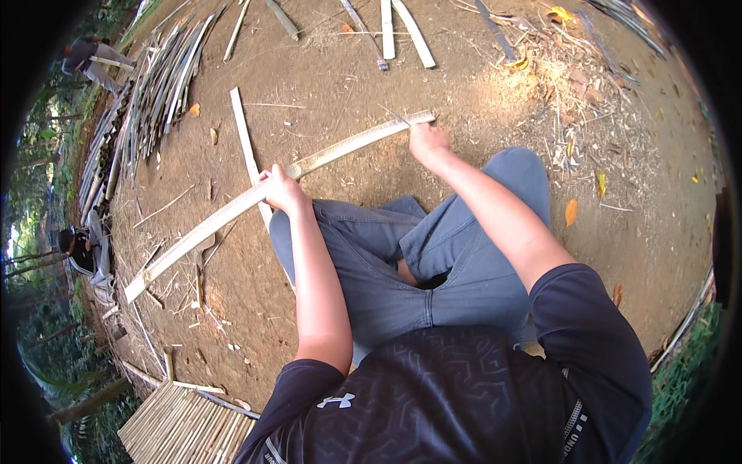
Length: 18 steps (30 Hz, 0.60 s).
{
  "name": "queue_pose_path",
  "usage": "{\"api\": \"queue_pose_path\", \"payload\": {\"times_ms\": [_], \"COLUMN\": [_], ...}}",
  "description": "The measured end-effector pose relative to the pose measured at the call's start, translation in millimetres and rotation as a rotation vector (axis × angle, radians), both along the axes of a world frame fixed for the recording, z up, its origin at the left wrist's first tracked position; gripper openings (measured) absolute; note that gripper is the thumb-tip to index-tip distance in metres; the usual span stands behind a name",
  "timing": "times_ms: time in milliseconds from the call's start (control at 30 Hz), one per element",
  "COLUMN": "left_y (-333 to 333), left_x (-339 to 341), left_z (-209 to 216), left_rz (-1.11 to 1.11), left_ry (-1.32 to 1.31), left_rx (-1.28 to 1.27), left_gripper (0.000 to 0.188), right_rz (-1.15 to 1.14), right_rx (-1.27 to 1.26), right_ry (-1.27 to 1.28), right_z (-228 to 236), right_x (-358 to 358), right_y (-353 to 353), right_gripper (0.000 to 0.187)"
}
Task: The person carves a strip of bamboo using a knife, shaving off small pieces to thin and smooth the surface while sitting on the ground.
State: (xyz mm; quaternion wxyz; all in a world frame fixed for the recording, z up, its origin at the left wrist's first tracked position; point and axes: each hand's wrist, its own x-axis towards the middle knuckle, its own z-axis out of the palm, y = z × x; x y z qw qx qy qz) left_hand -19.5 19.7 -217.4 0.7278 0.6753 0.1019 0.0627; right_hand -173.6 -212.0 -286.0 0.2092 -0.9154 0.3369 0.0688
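Observation:
A long pale split-bamboo strip slants across in front of my knees, its near-left end low and its far-right end raised. My left hand is closed round the strip near its middle, just above my left knee. At the strip's right end, my right hand is closed, fingers curled. A thin dark blade-like piece juts from that hand across the strip; its handle, if any, is hidden in the fist. Beneath the held strip, a second pale bamboo strip lies on the ground, crossing under it near my left hand.
Piled bamboo poles lie at the far left. Two short pale strips lie ahead. Shavings heap at the far right. A slatted bamboo panel is at the lower left. Two other people are at the left edge.

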Motion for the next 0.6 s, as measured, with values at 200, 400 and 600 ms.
{"api": "queue_pose_path", "payload": {"times_ms": [200, 400, 600], "left_y": [7.9, 3.5, 3.8], "left_x": [-5.5, -10.7, 1.5], "left_z": [-5.1, 8.6, -2.4], "left_rz": [0.03, 0.02, 0.005], "left_ry": [-0.003, 0.032, 0.006], "left_rx": [0.027, -0.036, -0.002], "left_gripper": [0.024, 0.022, 0.021], "right_rz": [0.058, -0.022, 0.012], "right_rx": [-0.019, 0.088, 0.025], "right_ry": [0.059, 0.053, 0.123], "right_z": [-1.6, -1.1, 0.9], "right_x": [4.3, 8.6, 20.3], "right_y": [18.9, 10.9, 7.0], "right_gripper": [0.019, 0.02, 0.027]}}
